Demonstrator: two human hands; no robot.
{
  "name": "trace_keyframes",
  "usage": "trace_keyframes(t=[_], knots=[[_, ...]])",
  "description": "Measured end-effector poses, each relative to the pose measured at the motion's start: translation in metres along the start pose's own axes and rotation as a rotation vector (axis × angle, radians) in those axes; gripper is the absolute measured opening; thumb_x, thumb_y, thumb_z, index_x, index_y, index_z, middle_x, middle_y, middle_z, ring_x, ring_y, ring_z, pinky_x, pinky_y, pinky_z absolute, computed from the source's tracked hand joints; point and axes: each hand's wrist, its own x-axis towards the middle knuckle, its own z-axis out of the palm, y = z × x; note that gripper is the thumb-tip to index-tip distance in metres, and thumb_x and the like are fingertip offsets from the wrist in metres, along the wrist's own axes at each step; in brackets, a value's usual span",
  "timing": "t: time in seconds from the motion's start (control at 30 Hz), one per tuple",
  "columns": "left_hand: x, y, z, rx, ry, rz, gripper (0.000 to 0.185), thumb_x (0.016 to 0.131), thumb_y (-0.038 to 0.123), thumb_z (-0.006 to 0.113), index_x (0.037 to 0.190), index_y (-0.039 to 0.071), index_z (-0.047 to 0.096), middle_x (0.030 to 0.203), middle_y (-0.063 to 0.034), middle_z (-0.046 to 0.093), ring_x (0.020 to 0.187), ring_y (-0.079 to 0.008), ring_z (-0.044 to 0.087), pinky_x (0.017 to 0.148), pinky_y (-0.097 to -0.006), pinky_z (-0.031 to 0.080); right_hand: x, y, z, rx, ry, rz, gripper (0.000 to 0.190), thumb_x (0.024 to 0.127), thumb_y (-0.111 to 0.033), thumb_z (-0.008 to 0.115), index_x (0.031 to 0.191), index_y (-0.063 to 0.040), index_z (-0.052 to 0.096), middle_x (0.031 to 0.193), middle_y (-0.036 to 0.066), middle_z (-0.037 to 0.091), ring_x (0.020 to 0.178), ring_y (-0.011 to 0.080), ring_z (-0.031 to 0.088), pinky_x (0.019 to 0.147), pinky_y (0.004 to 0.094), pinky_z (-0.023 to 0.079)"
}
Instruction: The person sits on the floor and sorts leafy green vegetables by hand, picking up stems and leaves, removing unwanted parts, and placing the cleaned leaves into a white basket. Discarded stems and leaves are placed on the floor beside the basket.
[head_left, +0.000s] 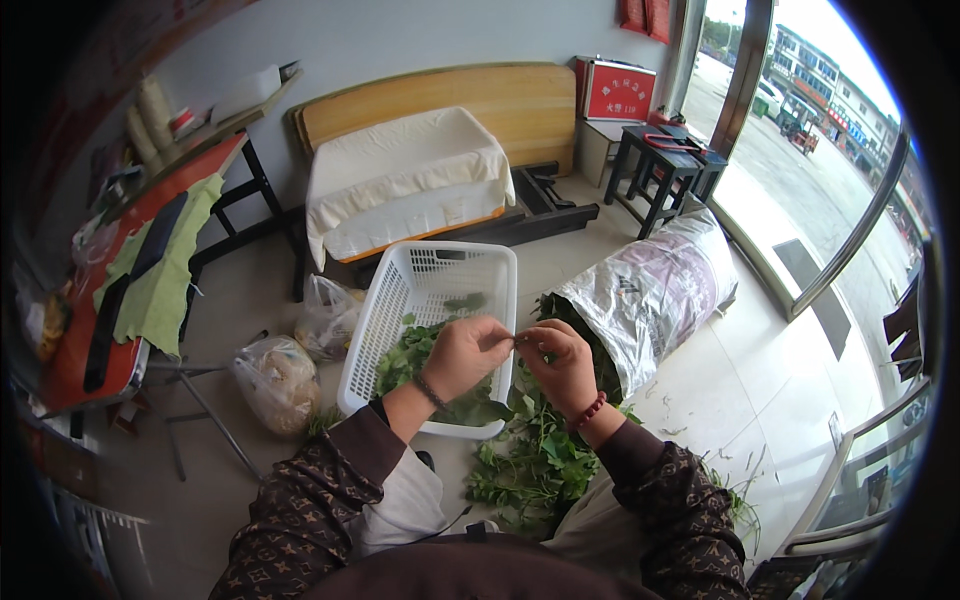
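Observation:
My left hand and my right hand meet fingertip to fingertip above the right side of a white plastic basket. Pinched between them is a thin dark piece of stem, mostly covered by the fingers. Green leaves lie in the basket under my left hand. Some larger leaves show below that wrist; whether they hang from the hand or lie in the basket is unclear. On the tiled floor under my right hand spreads a heap of leafy green stems.
A silvery woven sack of greens lies open towards the heap. Knotted plastic bags sit left of the basket. Behind it stands a cloth-covered foam box. Stools are near the glass door; a red table is at left.

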Motion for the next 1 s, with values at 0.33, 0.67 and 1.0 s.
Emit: trace_keyframes(t=[0.33,0.67,1.0], knots=[[-0.002,-0.009,-0.001,0.206,-0.032,-0.083,0.016,0.074,0.016,0.068,0.078,0.001,0.062,0.07,-0.0075,0.065,0.065,-0.0131,0.062,0.062,-0.0287,0.05,-0.001,-0.001,0.001,-0.355,-0.124,-0.261,0.006,0.068,-0.004,0.064,0.074,-0.007,0.064,0.075,0.006,0.063,0.068,0.0265,0.06,0.062,0.035,0.05],[0.003,-0.026,-0.009,-0.34,0.002,-0.214,0.016,0.086,0.013,0.062,0.095,0.001,0.058,0.092,-0.0028,0.064,0.084,-0.0091,0.059,0.077,-0.024,0.048,0.0,0.016,0.006,0.505,-0.156,0.541,0.015,0.081,-0.002,0.062,0.095,0.003,0.063,0.082,0.008,0.068,0.073,0.0108,0.064,0.067,0.0236,0.051],[0.001,-0.015,-0.011,-0.333,-0.13,-0.259,0.018,0.087,0.015,0.063,0.1,0.001,0.063,0.086,0.0023,0.062,0.078,-0.0047,0.056,0.072,-0.0186,0.046,0.0,0.014,0.006,0.586,-0.248,0.514,0.035,0.079,-0.002,0.065,0.113,0.002,0.059,0.086,0.007,0.068,0.075,0.0099,0.063,0.07,0.0229,0.05]])
